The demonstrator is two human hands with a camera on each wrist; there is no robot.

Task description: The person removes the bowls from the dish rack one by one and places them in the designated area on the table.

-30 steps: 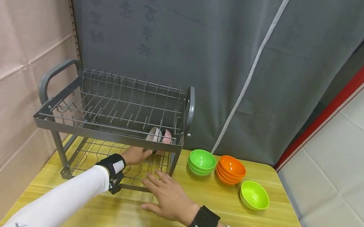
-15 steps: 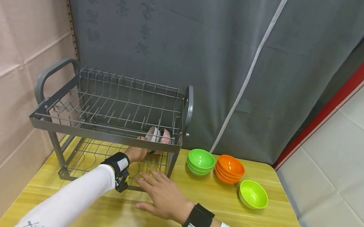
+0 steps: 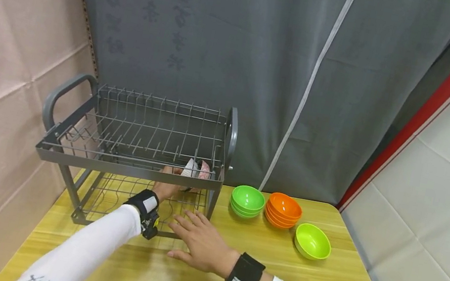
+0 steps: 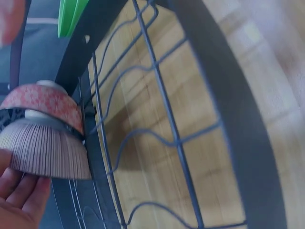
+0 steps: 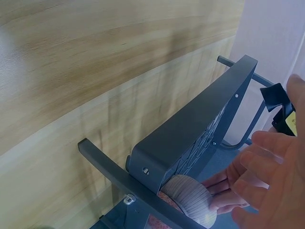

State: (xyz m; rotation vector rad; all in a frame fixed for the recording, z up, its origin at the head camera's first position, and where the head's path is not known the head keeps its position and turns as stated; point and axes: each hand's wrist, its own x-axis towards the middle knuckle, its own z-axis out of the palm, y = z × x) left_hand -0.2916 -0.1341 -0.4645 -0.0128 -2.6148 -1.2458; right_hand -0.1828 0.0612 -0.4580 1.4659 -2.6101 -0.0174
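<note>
My left hand (image 3: 165, 189) reaches into the dish rack's lower tier and holds a grey-and-white striped bowl (image 4: 45, 148) by its rim, fingers and thumb at the edge. The bowl stands on its side beside a pink floral bowl (image 4: 45, 102), at the rack's right end. In the head view the rack's upper tier partly hides both bowls and the fingertips. My right hand (image 3: 206, 245) is spread flat with its palm down, at the lower right front corner of the dark grey dish rack (image 3: 129, 170), holding nothing.
Right of the rack stand stacked green bowls (image 3: 248, 199), stacked orange bowls (image 3: 283, 210) and a lime bowl (image 3: 313, 241) on the wooden table (image 3: 273, 279). A grey curtain (image 3: 207, 37) hangs behind; a pale wall sheet (image 3: 2, 71) borders the left.
My left hand has moved from lower down up to the striped bowl and now holds its rim, and that bowl has tilted slightly. The right hand has shifted slightly left.
</note>
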